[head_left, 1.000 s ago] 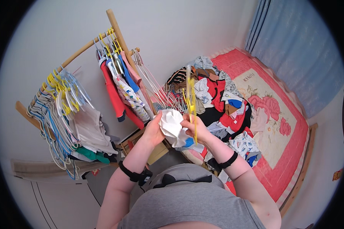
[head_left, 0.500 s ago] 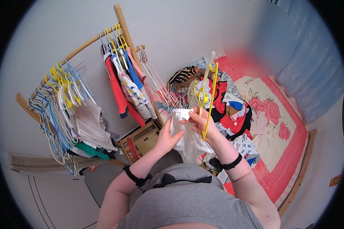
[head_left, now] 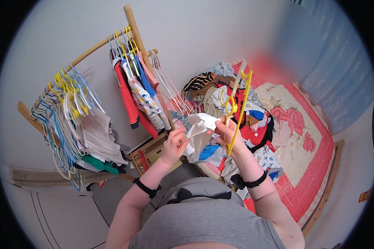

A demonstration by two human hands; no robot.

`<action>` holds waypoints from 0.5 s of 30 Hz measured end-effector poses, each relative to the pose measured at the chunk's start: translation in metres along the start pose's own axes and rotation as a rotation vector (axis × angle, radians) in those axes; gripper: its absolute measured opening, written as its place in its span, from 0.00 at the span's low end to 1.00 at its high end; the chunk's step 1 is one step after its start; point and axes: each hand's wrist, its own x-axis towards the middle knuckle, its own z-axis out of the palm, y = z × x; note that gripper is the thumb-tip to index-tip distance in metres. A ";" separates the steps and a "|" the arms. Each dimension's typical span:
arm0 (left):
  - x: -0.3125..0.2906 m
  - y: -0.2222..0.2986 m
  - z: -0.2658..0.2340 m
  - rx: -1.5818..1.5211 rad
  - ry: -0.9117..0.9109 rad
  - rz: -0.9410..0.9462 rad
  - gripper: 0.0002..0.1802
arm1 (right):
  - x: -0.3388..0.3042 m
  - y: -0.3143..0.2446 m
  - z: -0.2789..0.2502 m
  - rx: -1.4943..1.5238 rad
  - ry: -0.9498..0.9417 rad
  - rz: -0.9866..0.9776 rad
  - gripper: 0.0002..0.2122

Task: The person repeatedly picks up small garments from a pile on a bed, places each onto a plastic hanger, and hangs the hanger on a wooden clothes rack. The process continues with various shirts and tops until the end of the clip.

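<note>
A white garment (head_left: 200, 126) is stretched between my two hands in front of my waist, partly bunched. My left hand (head_left: 174, 145) is closed on its left edge, fingertips pinched together. My right hand (head_left: 228, 133) grips a yellow clothes hanger (head_left: 242, 114) upright and pinches the garment's right edge with thumb and finger. The hanger stands to the right of the cloth, and the cloth is not on it. Part of the hanger is hidden behind my right hand.
A wooden clothes rack (head_left: 91, 50) on the left carries bare hangers (head_left: 58, 124) and hung clothes (head_left: 131, 83). A heap of mixed clothes (head_left: 257, 124) lies on the bed with a rose-patterned cover (head_left: 299, 166). A wooden chair-like frame (head_left: 151, 153) stands below the rack.
My hands have moved apart, drawing the white garment out sideways. My right hand and the yellow hanger have shifted right; my left fingers have closed on the cloth's edge.
</note>
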 end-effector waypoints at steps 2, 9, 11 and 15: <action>0.007 0.007 -0.010 0.113 -0.078 0.076 0.12 | 0.001 -0.004 -0.005 -0.011 0.004 0.019 0.08; 0.014 0.018 -0.019 0.180 -0.339 0.052 0.08 | 0.007 -0.001 -0.017 -0.099 0.075 0.000 0.09; 0.017 0.024 -0.019 0.232 -0.374 0.036 0.07 | 0.007 0.000 -0.020 -0.122 0.087 0.002 0.09; 0.005 0.012 -0.016 0.245 -0.540 -0.080 0.07 | 0.004 0.002 -0.020 -0.117 0.076 0.008 0.09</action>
